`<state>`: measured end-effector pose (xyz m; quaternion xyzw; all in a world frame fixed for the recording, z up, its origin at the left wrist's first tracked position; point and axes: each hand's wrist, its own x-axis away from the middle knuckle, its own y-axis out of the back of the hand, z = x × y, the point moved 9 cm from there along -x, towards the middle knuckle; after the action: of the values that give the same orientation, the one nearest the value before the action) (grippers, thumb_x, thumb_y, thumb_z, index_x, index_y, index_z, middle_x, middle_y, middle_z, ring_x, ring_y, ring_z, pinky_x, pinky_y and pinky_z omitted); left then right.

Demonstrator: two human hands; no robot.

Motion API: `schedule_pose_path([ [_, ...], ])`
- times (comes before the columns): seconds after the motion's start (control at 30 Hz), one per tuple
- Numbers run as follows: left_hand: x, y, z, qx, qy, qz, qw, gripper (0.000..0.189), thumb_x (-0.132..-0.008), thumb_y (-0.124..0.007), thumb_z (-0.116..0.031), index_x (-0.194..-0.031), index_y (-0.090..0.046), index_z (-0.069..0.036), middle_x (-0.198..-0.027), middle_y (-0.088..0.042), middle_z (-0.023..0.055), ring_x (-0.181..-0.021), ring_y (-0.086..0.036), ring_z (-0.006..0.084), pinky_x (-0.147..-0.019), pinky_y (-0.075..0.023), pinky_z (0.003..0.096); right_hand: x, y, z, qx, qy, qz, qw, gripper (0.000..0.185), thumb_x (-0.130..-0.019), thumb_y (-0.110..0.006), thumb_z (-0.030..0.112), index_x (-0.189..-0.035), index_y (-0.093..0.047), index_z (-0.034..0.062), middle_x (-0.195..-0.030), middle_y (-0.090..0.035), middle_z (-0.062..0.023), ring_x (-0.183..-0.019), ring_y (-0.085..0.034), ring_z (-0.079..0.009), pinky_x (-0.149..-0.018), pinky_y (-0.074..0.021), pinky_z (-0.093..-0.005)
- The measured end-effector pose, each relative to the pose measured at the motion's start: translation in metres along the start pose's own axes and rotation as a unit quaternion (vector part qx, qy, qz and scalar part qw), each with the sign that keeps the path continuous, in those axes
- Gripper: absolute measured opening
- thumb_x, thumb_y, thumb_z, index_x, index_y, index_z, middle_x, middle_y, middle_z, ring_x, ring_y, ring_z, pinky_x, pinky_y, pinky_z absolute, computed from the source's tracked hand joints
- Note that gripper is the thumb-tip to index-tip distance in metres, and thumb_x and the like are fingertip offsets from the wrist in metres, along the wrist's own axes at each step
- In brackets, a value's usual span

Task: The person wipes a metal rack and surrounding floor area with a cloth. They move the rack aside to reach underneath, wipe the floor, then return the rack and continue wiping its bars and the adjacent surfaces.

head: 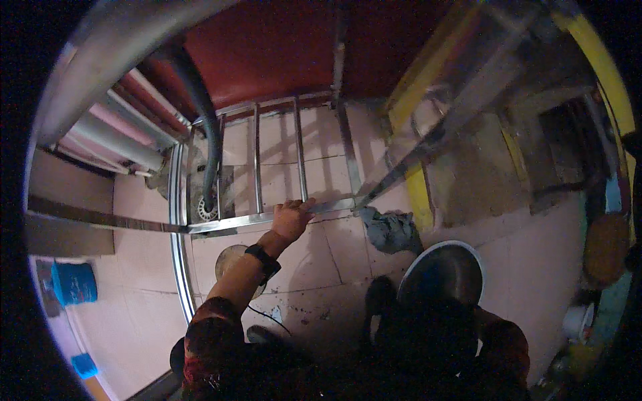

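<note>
My left hand (292, 218), with a dark watch on its wrist, grips the front bar of a metal rack frame (241, 220) with several crossbars, low over the tiled floor. Under the rack, at its left, a grey hose (210, 125) runs down to a round floor drain (206, 208). A round lid-like thing (230, 260) lies partly behind my forearm. My right hand is out of view; the right sleeve reaches down beside a round basin (454, 265) with a pale rim. Between rack and basin a crumpled grey cloth (391, 230) rests on the floor.
A red panel (266, 50) rises behind the rack. Pale pipes (115, 140) stand at the left, beside a metal door track (179, 250). Blue containers (75, 283) are farther left. At the right are a yellow-edged frame (419, 195), a brown board (466, 170) and a white bucket (577, 321).
</note>
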<state>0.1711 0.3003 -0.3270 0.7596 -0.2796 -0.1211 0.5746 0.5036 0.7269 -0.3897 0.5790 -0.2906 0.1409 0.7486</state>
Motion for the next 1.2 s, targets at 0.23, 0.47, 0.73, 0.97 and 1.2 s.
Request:
schedule_pose_path([
  [0.23,0.0,0.007,0.001,0.065,-0.041,0.005,0.997,0.047,-0.088,-0.052,-0.024,-0.132,-0.039,-0.015,-0.107,-0.058,0.0154,-0.1,-0.054,0.0358,-0.081,-0.0439,0.0476,-0.019,0.04,-0.025,-0.062,-0.017,0.116,0.991,0.03,-0.078,-0.062,0.02,-0.103,-0.06,0.0051,-0.101,-0.061,-0.0108,-0.094,-0.057,-0.0238,-0.083,-0.045,-0.0373],
  [0.47,0.003,0.022,0.016,0.167,-0.061,-0.056,0.982,0.051,-0.08,-0.057,-0.016,-0.128,-0.041,-0.01,-0.1,-0.059,0.0205,-0.097,-0.054,0.0374,-0.084,-0.0445,0.043,-0.057,0.159,0.059,-0.19,0.026,0.147,0.97,0.026,-0.076,-0.065,0.018,-0.099,-0.062,0.005,-0.095,-0.064,-0.0089,-0.088,-0.06,-0.0212,-0.079,-0.0468,-0.0361],
  [0.73,0.028,0.064,0.046,0.113,-0.071,-0.166,0.977,0.039,-0.081,-0.059,-0.019,-0.118,-0.05,-0.007,-0.104,-0.059,0.0154,-0.099,-0.053,0.0324,-0.088,-0.042,0.0417,-0.064,0.236,0.363,-0.12,0.346,0.112,0.924,0.036,-0.078,-0.063,0.014,-0.111,-0.054,0.0039,-0.102,-0.06,-0.0106,-0.097,-0.057,-0.0235,-0.086,-0.044,-0.0346],
  [0.97,0.063,0.081,0.077,0.046,-0.11,-0.206,0.971,0.032,-0.079,-0.06,-0.02,-0.109,-0.055,-0.01,-0.1,-0.059,0.0116,-0.1,-0.052,0.0282,-0.087,-0.0397,0.0397,-0.118,0.269,0.504,-0.092,0.354,-0.281,0.887,0.039,-0.075,-0.062,0.01,-0.112,-0.052,0.0034,-0.102,-0.059,-0.0187,-0.094,-0.057,-0.0357,-0.083,-0.0448,-0.0387],
  [1.2,0.113,0.117,0.092,0.01,-0.134,-0.278,0.951,0.022,-0.075,-0.059,-0.014,-0.096,-0.058,-0.007,-0.095,-0.057,0.0103,-0.092,-0.053,0.0268,-0.079,-0.0426,0.0377,-0.227,0.291,0.496,0.033,0.15,-0.364,0.919,0.038,-0.077,-0.057,0.012,-0.113,-0.051,0.0034,-0.103,-0.059,-0.0207,-0.096,-0.056,-0.0382,-0.081,-0.0463,-0.042],
])
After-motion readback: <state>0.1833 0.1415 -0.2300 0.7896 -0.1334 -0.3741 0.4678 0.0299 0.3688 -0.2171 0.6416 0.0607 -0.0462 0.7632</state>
